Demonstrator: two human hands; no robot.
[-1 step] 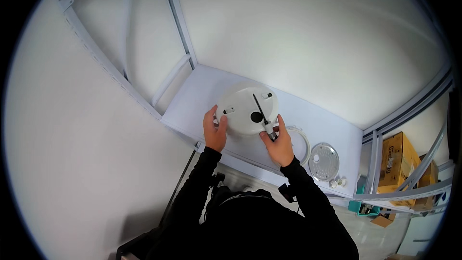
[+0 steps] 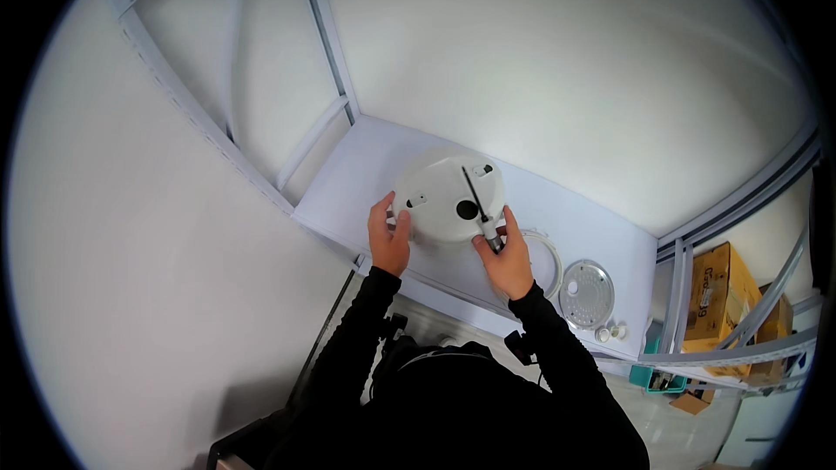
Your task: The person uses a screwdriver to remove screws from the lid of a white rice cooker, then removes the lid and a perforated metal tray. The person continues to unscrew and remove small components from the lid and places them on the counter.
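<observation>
left hand (image 2: 389,235) gripping the white round housing (image 2: 440,204) at its rim | right hand (image 2: 508,257) clamping a screwdriver (image 2: 478,200) onto it | perforated metal disc (image 2: 586,293) lying right of hands on table (image 2: 366,165)

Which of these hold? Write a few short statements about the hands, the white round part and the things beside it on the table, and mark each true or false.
1. The left hand grips the edge of the white round part. True.
2. The right hand holds a screwdriver whose shaft lies across the white round part. True.
3. The white round part has a dark hole near its middle. True.
4. The round metal disc lies on top of the white round part. False: it lies on the table to the right, apart from it.
5. The cardboard box sits on the table between the hands. False: it is off the table at the right.
</observation>
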